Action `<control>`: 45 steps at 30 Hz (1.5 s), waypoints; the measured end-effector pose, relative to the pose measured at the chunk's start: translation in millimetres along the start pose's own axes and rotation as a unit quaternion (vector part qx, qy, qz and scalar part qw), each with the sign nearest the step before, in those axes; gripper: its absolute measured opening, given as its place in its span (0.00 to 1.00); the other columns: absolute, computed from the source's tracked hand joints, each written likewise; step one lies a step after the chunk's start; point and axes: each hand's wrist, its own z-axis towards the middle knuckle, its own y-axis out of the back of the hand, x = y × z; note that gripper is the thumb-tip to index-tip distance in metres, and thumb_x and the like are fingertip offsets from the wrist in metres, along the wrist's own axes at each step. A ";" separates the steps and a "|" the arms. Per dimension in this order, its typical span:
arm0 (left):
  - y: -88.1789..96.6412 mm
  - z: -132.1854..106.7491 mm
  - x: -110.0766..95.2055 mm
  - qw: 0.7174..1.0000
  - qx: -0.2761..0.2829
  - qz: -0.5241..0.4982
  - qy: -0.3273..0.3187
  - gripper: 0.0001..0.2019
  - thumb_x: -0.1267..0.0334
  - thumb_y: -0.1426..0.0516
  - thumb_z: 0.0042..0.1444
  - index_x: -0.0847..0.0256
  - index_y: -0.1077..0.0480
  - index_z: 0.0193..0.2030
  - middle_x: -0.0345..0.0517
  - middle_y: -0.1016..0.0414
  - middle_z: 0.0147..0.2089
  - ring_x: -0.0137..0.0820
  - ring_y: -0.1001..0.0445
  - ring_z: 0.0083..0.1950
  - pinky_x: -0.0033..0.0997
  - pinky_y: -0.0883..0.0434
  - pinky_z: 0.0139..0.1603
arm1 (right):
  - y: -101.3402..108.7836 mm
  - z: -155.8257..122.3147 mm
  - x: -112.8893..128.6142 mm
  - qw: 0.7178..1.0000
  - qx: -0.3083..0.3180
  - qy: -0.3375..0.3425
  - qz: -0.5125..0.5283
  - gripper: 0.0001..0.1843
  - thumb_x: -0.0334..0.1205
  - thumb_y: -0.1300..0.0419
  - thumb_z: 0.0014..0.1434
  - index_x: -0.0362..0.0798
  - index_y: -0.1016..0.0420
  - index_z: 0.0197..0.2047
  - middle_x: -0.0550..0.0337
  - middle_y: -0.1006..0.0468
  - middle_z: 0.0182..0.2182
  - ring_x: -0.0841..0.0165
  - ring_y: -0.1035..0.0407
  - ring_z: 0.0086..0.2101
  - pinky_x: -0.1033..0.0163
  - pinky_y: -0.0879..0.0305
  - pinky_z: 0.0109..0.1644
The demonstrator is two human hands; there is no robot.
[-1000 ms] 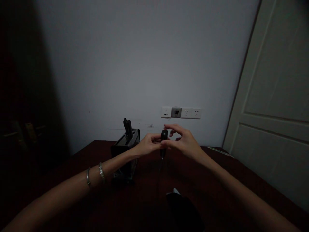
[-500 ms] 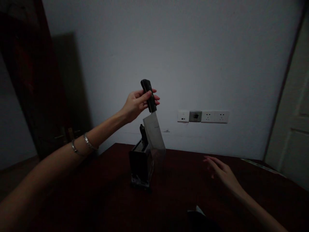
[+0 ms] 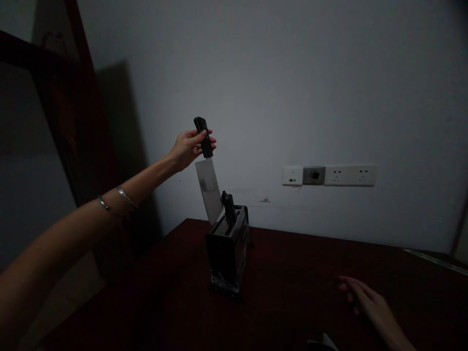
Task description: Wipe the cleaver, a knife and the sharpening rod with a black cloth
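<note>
My left hand (image 3: 192, 146) is closed round the black handle of a cleaver (image 3: 209, 187), whose broad metal blade points down. The lower end of the blade is at the left, far side of a black knife block (image 3: 223, 258); I cannot tell whether it touches the block. Black-handled knives (image 3: 229, 208) stand upright in the block's slotted top. On the right, my right hand (image 3: 369, 300) hovers over the dark table with its fingers loosely stretched and nothing in them.
The dark red table (image 3: 292, 278) reaches back to a pale wall with a row of sockets (image 3: 349, 175). At the bottom edge lies a dark object with a pale tip (image 3: 329, 341), mostly cut off. A dark door frame (image 3: 84, 97) stands at left.
The cleaver in my left hand has gone from the right side of the knife block to its left, far side. The view has shifted left, and my right hand sits lower in it.
</note>
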 end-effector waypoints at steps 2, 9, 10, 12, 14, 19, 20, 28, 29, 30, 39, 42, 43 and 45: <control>7.1 -2.3 9.0 1.000 -0.007 -0.007 0.016 0.08 0.67 0.47 0.58 0.70 0.32 0.40 0.50 0.25 0.34 0.31 0.24 0.34 0.34 0.30 0.42 | 0.4 -1.2 2.2 1.000 0.001 -0.004 -0.010 0.26 0.57 0.45 0.45 0.42 0.26 0.36 0.58 0.26 0.22 0.69 0.37 0.19 0.64 0.39 0.20; 20.1 -7.7 31.9 0.998 -0.019 -0.016 0.055 0.07 0.69 0.48 0.58 0.69 0.31 0.40 0.50 0.25 0.34 0.31 0.24 0.34 0.33 0.30 0.40 | 2.8 -1.7 0.9 0.999 -0.002 -0.002 -0.045 0.27 0.58 0.49 0.47 0.42 0.27 0.37 0.59 0.26 0.22 0.69 0.37 0.19 0.63 0.38 0.23; 20.9 -7.7 34.3 0.998 -0.021 -0.016 0.060 0.07 0.69 0.48 0.58 0.69 0.31 0.40 0.50 0.25 0.34 0.31 0.25 0.34 0.33 0.30 0.41 | 3.1 -1.2 -0.2 0.999 -0.001 0.001 -0.048 0.28 0.58 0.49 0.47 0.42 0.27 0.37 0.59 0.27 0.21 0.69 0.37 0.19 0.63 0.38 0.23; 22.0 -7.8 38.4 0.997 -0.025 -0.015 0.071 0.06 0.69 0.48 0.58 0.68 0.32 0.40 0.49 0.25 0.34 0.31 0.25 0.34 0.33 0.30 0.42 | 3.4 -0.4 -2.3 0.999 0.002 0.001 -0.053 0.29 0.59 0.49 0.47 0.42 0.27 0.38 0.59 0.27 0.21 0.69 0.37 0.18 0.63 0.39 0.24; 22.7 -7.8 42.0 0.997 -0.026 -0.018 0.076 0.06 0.70 0.48 0.58 0.68 0.32 0.40 0.49 0.25 0.34 0.31 0.25 0.34 0.33 0.30 0.42 | 3.5 -0.4 -3.5 0.999 0.004 -0.001 -0.053 0.29 0.59 0.49 0.47 0.41 0.27 0.38 0.59 0.27 0.21 0.69 0.37 0.19 0.63 0.39 0.24; 24.3 -6.0 50.2 0.997 -0.007 -0.033 0.070 0.07 0.70 0.47 0.57 0.70 0.32 0.41 0.51 0.25 0.34 0.32 0.24 0.34 0.34 0.30 0.41 | 2.9 -2.5 -1.3 0.998 -0.002 0.011 -0.055 0.30 0.60 0.49 0.47 0.41 0.27 0.38 0.59 0.27 0.21 0.69 0.37 0.19 0.63 0.39 0.25; 24.5 -5.3 51.9 0.997 -0.005 -0.036 0.070 0.07 0.70 0.47 0.57 0.70 0.32 0.41 0.51 0.25 0.34 0.33 0.24 0.34 0.34 0.30 0.41 | 2.8 -2.8 -0.4 0.998 0.000 0.012 -0.056 0.29 0.60 0.49 0.47 0.41 0.27 0.37 0.59 0.27 0.21 0.69 0.37 0.19 0.63 0.39 0.25; 25.4 0.2 65.4 0.996 -0.004 -0.042 0.077 0.07 0.69 0.46 0.55 0.69 0.31 0.40 0.51 0.25 0.34 0.33 0.25 0.34 0.35 0.31 0.42 | 1.3 -4.1 4.3 0.999 -0.002 0.014 -0.048 0.26 0.59 0.47 0.46 0.43 0.24 0.32 0.59 0.27 0.18 0.69 0.38 0.18 0.62 0.40 0.24; 25.5 0.9 66.8 0.996 -0.005 -0.041 0.078 0.07 0.69 0.46 0.55 0.68 0.31 0.40 0.51 0.25 0.34 0.33 0.25 0.35 0.35 0.31 0.42 | 1.2 -4.5 5.0 0.999 -0.003 0.016 -0.046 0.26 0.59 0.47 0.46 0.43 0.24 0.32 0.59 0.27 0.18 0.69 0.38 0.18 0.62 0.40 0.24; 25.5 1.4 68.2 0.996 -0.006 -0.040 0.080 0.07 0.69 0.46 0.55 0.68 0.31 0.40 0.51 0.25 0.34 0.32 0.25 0.35 0.35 0.30 0.42 | 1.1 -5.0 5.7 0.999 -0.004 0.018 -0.045 0.26 0.59 0.46 0.46 0.43 0.24 0.32 0.59 0.27 0.18 0.68 0.38 0.18 0.62 0.40 0.24; 20.9 3.4 75.2 0.995 -0.012 -0.047 0.091 0.06 0.70 0.46 0.55 0.69 0.31 0.39 0.50 0.25 0.33 0.33 0.25 0.34 0.38 0.30 0.44 | 0.9 -7.2 11.6 0.998 -0.004 0.019 -0.056 0.27 0.61 0.47 0.47 0.43 0.24 0.31 0.60 0.29 0.16 0.68 0.38 0.18 0.61 0.39 0.26; 19.3 4.3 77.2 0.994 -0.015 -0.046 0.096 0.06 0.70 0.46 0.55 0.69 0.31 0.39 0.51 0.25 0.33 0.32 0.25 0.34 0.36 0.30 0.44 | 0.3 -6.5 11.4 0.999 -0.007 0.014 -0.041 0.27 0.61 0.46 0.45 0.43 0.24 0.31 0.59 0.27 0.18 0.68 0.38 0.18 0.62 0.40 0.24; 18.9 4.4 77.7 0.994 -0.014 -0.046 0.097 0.06 0.70 0.46 0.55 0.69 0.31 0.39 0.51 0.25 0.33 0.32 0.25 0.34 0.36 0.30 0.43 | 0.2 -6.0 11.0 0.999 -0.007 0.014 -0.037 0.27 0.61 0.45 0.45 0.43 0.24 0.30 0.59 0.27 0.18 0.68 0.38 0.18 0.62 0.40 0.23; 18.0 4.4 78.2 0.994 -0.011 -0.045 0.100 0.06 0.70 0.46 0.55 0.69 0.31 0.39 0.50 0.25 0.33 0.32 0.25 0.34 0.35 0.30 0.42 | -0.1 -4.9 9.7 0.999 -0.006 0.014 -0.033 0.27 0.60 0.45 0.45 0.43 0.23 0.30 0.59 0.27 0.18 0.69 0.38 0.18 0.63 0.40 0.23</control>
